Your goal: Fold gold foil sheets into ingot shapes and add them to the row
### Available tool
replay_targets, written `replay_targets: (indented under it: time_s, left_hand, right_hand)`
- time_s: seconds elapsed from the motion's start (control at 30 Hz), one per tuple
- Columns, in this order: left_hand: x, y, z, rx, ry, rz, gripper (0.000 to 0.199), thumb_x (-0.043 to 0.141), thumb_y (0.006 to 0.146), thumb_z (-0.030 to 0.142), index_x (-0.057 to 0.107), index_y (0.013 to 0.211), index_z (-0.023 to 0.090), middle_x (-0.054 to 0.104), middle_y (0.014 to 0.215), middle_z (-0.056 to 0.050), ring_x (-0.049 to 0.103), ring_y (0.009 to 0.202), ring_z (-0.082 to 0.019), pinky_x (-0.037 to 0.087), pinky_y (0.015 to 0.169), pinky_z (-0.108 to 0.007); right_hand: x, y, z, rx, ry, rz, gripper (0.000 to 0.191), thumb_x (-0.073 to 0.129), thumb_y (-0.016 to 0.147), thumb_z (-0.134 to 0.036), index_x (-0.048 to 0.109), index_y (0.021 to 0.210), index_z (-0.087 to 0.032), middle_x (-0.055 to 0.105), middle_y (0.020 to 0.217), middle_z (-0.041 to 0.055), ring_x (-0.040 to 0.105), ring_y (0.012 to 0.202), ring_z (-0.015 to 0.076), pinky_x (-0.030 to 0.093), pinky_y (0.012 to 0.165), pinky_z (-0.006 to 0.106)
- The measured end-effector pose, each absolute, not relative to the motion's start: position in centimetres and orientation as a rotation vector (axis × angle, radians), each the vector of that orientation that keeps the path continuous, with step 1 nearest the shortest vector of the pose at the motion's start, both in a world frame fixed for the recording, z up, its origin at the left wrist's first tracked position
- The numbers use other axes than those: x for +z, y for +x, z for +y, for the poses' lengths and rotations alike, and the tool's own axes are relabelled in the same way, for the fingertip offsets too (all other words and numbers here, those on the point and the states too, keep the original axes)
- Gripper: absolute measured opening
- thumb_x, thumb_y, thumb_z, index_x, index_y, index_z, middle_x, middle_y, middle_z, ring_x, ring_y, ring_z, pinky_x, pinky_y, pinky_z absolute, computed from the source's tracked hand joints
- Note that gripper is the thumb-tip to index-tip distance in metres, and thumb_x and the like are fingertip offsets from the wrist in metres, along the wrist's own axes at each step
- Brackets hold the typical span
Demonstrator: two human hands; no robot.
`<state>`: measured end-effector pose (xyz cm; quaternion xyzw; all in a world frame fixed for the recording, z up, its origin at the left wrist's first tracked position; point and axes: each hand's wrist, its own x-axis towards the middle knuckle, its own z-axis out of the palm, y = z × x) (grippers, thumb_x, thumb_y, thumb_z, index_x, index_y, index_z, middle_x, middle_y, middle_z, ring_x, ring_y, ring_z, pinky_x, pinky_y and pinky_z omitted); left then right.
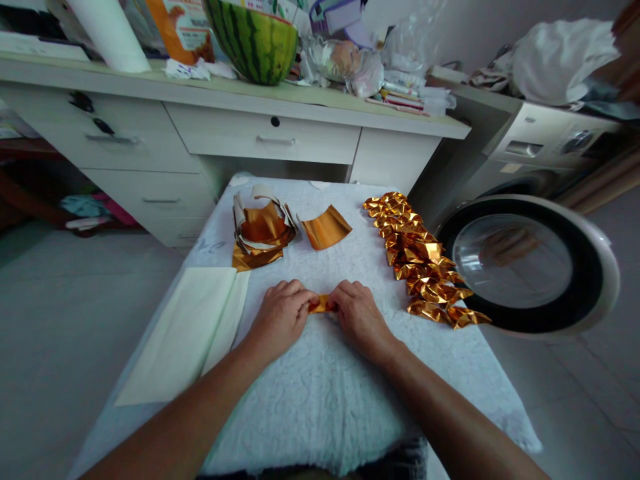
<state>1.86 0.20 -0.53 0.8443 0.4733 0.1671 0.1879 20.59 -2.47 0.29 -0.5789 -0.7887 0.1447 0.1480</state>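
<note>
A narrow folded strip of gold foil paper (321,305) lies flat on the cloth-covered table, pinched at both ends. My left hand (285,310) grips its left end, thumb and fingers closed. Its right end is held by my right hand (359,317), fingers curled over it. Beyond my hands rests one loose curved gold sheet (327,228). Behind my left hand sits a curled stack of gold foil sheets (263,227). To the right runs a pile of folded gold foil pieces (417,253), twisted and shiny. Pale paper sheets (180,327) lie left of my left arm.
A counter with drawers (270,140) stands behind the table, bearing a cut watermelon (255,40), a white roll (110,33), plastic bags and an orange packet (183,30). At the right, a washing machine's open round door (525,263) comes close to the table edge.
</note>
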Motion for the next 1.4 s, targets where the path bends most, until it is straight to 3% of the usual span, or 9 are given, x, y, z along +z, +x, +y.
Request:
replay_targets:
  time_s: [0.2,0.4,0.87,1.4]
  left_hand:
    - [-0.1,2.1,0.0,0.464,2.371,1.329,0.014,0.056,0.085,0.022,0.066,0.094,0.023,0.062,0.094,-0.003,0.054,0.094,-0.023,0.039,0.082,-0.037]
    - [-0.4,2.3,0.0,0.439,2.349,1.381,0.009,0.06,0.085,0.029,0.063,0.091,0.024,0.062,0.095,-0.003,0.054,0.094,-0.024,0.038,0.081,-0.037]
    - [-0.7,1.4,0.1,0.38,2.315,1.336,0.03,0.043,0.088,0.01,0.062,0.104,0.026,0.061,0.099,-0.002,0.05,0.096,-0.023,0.037,0.083,-0.036]
    - [-1.0,1.3,0.1,0.38,2.343,1.339,0.032,0.043,0.088,0.01,0.063,0.105,0.028,0.061,0.098,-0.002,0.05,0.093,-0.022,0.037,0.082,-0.037]
  right_hand:
    - [1.0,20.1,-2.4,0.439,-1.722,-2.288,0.019,0.046,0.086,-0.005,0.06,0.084,-0.018,0.059,0.091,0.003,0.047,0.085,0.0179,0.031,0.074,0.03]
    - [1.6,19.4,-2.7,0.335,-1.811,-2.342,0.012,0.047,0.093,-0.022,0.058,0.09,-0.02,0.058,0.098,0.0053,0.049,0.088,0.0209,0.031,0.074,0.033]
    - [1.0,17.7,-2.7,0.211,-1.993,-2.2,0.029,0.053,0.091,-0.048,0.057,0.089,-0.02,0.059,0.096,0.0083,0.051,0.09,0.025,0.033,0.076,0.037]
    - [0.5,19.4,-2.9,0.23,-2.018,-2.097,0.023,0.061,0.086,-0.038,0.054,0.101,-0.022,0.057,0.101,0.0059,0.048,0.095,0.0245,0.032,0.081,0.036]
